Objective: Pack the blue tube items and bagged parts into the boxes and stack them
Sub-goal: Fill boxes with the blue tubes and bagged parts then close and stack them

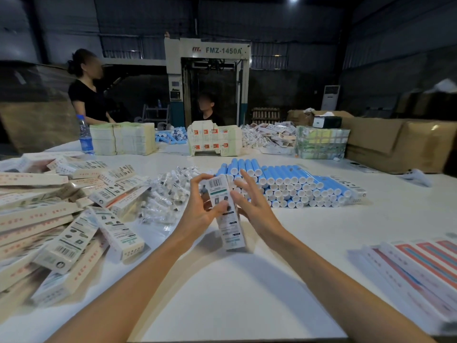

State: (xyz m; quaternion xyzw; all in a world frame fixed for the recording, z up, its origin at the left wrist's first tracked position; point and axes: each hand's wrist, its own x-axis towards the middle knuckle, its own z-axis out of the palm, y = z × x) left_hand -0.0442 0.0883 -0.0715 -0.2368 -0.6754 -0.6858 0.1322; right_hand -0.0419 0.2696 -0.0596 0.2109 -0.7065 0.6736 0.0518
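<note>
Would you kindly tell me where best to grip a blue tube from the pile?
Probably a top-row tube, pinched across its blue barrel from above: it lies flat and uncovered, whereas the lower tubes show only their white caps and are wedged by neighbours.

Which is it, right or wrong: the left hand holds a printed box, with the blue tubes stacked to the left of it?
Wrong on the side. In the head view, the left hand holds the printed box, but the blue tubes are stacked to the right of it. The bagged parts are what lie to its left.
</note>
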